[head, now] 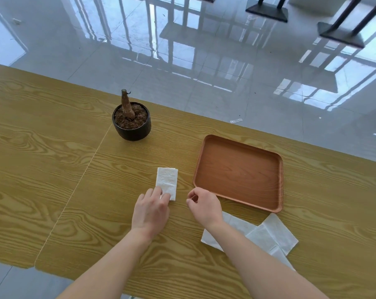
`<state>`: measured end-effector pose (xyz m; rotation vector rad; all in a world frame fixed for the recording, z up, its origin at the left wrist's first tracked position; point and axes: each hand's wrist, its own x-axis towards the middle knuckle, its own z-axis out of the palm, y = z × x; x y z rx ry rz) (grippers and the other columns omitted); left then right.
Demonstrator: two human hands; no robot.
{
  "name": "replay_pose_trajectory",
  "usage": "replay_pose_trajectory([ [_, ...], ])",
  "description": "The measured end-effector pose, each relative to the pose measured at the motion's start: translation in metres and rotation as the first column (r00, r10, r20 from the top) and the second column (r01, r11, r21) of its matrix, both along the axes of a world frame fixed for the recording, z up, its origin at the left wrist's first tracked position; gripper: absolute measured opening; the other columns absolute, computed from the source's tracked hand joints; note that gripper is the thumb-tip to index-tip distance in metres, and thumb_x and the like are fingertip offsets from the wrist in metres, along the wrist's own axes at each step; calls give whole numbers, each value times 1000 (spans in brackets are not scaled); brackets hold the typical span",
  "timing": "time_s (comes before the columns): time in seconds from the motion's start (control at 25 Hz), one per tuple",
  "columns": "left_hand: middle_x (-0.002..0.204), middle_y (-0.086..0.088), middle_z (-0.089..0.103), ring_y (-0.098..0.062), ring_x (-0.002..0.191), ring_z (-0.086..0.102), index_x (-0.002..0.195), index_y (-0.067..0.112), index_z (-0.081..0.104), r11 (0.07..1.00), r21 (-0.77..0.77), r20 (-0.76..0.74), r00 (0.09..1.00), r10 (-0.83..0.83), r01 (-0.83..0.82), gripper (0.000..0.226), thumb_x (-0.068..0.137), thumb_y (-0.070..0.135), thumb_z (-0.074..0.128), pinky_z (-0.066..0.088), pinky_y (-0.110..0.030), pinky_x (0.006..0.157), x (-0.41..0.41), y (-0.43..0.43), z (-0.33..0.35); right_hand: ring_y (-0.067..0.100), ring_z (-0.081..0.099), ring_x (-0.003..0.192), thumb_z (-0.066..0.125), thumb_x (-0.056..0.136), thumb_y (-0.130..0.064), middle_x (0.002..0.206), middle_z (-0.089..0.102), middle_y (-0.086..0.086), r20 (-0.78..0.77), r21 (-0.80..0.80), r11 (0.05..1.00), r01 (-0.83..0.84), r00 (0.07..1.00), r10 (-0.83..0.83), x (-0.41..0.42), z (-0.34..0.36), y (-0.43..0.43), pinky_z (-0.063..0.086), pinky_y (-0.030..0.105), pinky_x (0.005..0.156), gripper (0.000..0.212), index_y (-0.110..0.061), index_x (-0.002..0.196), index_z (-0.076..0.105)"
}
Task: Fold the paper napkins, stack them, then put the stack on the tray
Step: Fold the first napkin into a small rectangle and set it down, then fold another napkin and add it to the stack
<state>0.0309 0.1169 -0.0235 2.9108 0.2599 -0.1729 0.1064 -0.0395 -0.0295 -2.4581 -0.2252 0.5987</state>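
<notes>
A wood-grain worktop point(53, 169) runs across the view, with a glossy tiled floor point(204, 61) beyond its far edge. Toward the left of the things stands a dark round pot point(131, 124) filled with brown soil, a bare stump point(126, 104) rising from it.

Nearer the person lies a folded napkin point(167, 180) — a narrow white rectangle, flat on the worktop, well apart from the pot. The left hand point(150, 210) rests palm down with its fingertips pressing the napkin's near corner; the fingers lie flat on the paper, not curled round it.

Just right of it hovers the right hand point(204, 205), fingers loosely curled and thumb near the forefinger, gripping nothing — it may be touching the worktop, though the angle leaves that unclear. It sits just beside the near left corner of the tray point(277, 184), a brown rounded rectangle with a low rim, nothing on it.

Below the tray, partly under the right forearm, lie unfolded napkins point(273, 234), overlapping one another on the worktop and apart from the tray.
</notes>
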Motion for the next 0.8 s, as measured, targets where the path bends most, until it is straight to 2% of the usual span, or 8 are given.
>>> replay_pose_trajectory([
  [0.08,80,-6,62,-28,68,57,85,12,71,997,-25,21,998,-67,68,16,69,7,70,47,-40,58,2,-12,5,14,64,88,65,92,-23,93,71,-5,85,-32,999,-31,996,33,-8,7,-15,50,29,78,13,-18,103,71],
  [0.2,88,-7,63,-28,76,59,95,13,71,983,-60,43,985,-169,171,21,74,15,67,49,-41,65,-1,-32,12,14,63,89,63,93,-25,94,69,-5,139,-50,999,7,990,0,-25,15,-41,51,31,79,15,-19,105,70],
  [0.32,90,-3,61,-26,81,57,98,16,69,961,-108,34,967,-252,254,19,82,21,59,47,-39,71,-7,-57,13,11,61,84,61,92,-26,92,67,-8,171,-47,991,126,978,-117,-50,19,-81,52,31,74,15,-21,103,70],
  [0.44,100,1,61,-23,92,55,111,21,66,936,-196,5,955,-296,291,26,90,27,54,44,-35,77,-14,-87,6,8,61,81,64,91,-23,92,69,-9,173,-43,964,261,953,-250,-75,18,-135,51,27,74,15,-21,104,71],
  [0.6,109,5,61,-20,100,55,121,25,63,897,-285,2,937,-351,336,31,91,28,56,43,-33,84,-25,-138,-1,11,62,90,66,91,-22,97,67,-9,179,-91,909,407,905,-387,-110,15,-219,50,28,74,17,-21,108,70],
  [0.72,108,4,61,-20,98,55,123,22,63,888,-299,-20,929,-370,348,33,91,25,57,47,-34,82,-31,-169,-5,17,59,103,70,87,-22,106,66,-7,219,-175,940,294,942,-254,-142,7,-258,49,28,81,23,-20,109,69],
  [0.8,108,3,61,-19,99,54,126,20,62,887,-312,-25,931,-365,340,35,91,24,57,49,-34,83,-31,-183,-7,19,59,102,77,80,-27,106,65,-6,257,-202,962,186,957,-132,-158,2,-268,51,29,84,28,-19,107,71],
])
